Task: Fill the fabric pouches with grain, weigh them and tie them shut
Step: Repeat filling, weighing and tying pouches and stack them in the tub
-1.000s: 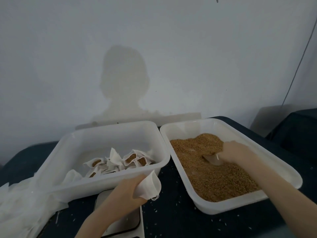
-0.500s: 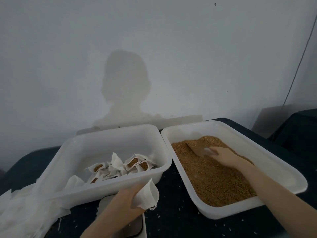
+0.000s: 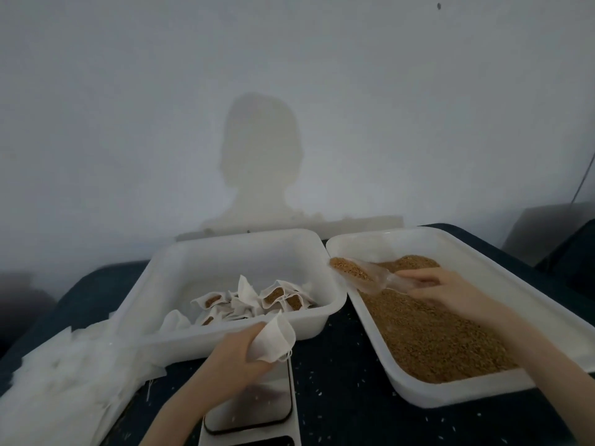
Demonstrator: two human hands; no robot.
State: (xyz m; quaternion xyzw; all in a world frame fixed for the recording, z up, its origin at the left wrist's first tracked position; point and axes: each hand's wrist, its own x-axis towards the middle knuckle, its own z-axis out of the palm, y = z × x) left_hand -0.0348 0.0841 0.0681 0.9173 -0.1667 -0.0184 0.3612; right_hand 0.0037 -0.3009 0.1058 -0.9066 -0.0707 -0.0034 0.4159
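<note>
Two hands at work: the right hand (image 3: 441,289) grips a heaped clear scoop (image 3: 363,274) over the far grain tray (image 3: 483,392), the left hand (image 3: 236,355) pinches an empty pouch (image 3: 273,339) nearer; grain may spill crossing.

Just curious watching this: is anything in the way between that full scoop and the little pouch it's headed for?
Nothing visible blocks it. The scoop in the right hand hangs over the tubs' adjoining rims; the pouch in the left hand waits open above the scale.

We count two white tubs (image 3: 325,312) (image 3: 457,392), one clear scoop (image 3: 363,275), one scale (image 3: 257,410), one empty pouch in hand (image 3: 273,341), filled pouches (image 3: 273,296) too overlapped to count.
</note>
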